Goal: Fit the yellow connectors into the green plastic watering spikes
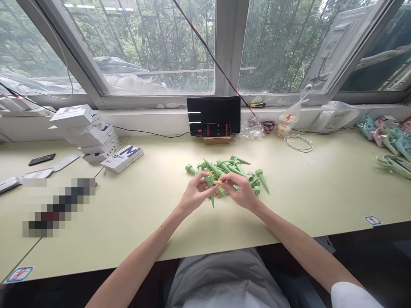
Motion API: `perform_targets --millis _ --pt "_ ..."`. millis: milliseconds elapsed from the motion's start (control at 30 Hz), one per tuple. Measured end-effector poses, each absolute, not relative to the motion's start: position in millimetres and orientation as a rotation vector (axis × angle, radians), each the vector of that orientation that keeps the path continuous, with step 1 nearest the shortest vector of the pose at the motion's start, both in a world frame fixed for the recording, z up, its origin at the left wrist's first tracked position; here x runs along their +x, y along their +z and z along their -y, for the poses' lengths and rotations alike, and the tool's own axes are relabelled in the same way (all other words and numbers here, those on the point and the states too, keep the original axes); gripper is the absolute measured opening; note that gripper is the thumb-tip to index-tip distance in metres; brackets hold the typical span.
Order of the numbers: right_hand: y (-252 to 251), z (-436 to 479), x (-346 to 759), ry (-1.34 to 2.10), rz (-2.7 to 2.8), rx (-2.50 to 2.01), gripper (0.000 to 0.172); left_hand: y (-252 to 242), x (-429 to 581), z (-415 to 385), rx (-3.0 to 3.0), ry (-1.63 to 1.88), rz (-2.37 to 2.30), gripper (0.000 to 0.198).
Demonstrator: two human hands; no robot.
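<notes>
Between the fingers of my left hand is a green plastic watering spike, its cap up and its tip pointing down toward the table. My right hand pinches a small yellow piece against the side of the spike, just below the cap. Whether the piece is inserted or only touching, I cannot tell. Behind and around both hands lies a pile of similar green spikes, with more small yellow pieces partly hidden among them.
A tablet with a phone before it stands at the back. White boxes are stacked at left, one box beside them. A bagged cup, a coiled cable and pastel plastic items lie to the right.
</notes>
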State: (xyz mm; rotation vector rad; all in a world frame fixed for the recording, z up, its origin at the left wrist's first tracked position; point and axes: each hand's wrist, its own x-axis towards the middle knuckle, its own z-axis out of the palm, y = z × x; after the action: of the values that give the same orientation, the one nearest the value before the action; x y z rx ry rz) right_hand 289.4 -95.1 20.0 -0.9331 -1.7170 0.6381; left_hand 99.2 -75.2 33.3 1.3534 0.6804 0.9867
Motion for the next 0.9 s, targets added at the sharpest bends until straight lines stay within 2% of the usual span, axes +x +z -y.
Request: perform_targets --millis 467,833,900 --pt "21.0 95.6 289.2 0.645 1.739 -0.944 0.023 34.8 99.4 76.8 1.389 0.971 -0.721 0.035" --pt "21.4 94.4 289.5 0.644 1.786 -0.99 0.04 33.2 99.2 76.9 1.37 0.933 -0.686 0.031" --pt "21.2 94.6 289.1 0.663 1.764 -0.977 0.037 33.2 99.4 77.1 1.368 0.926 -0.691 0.032"
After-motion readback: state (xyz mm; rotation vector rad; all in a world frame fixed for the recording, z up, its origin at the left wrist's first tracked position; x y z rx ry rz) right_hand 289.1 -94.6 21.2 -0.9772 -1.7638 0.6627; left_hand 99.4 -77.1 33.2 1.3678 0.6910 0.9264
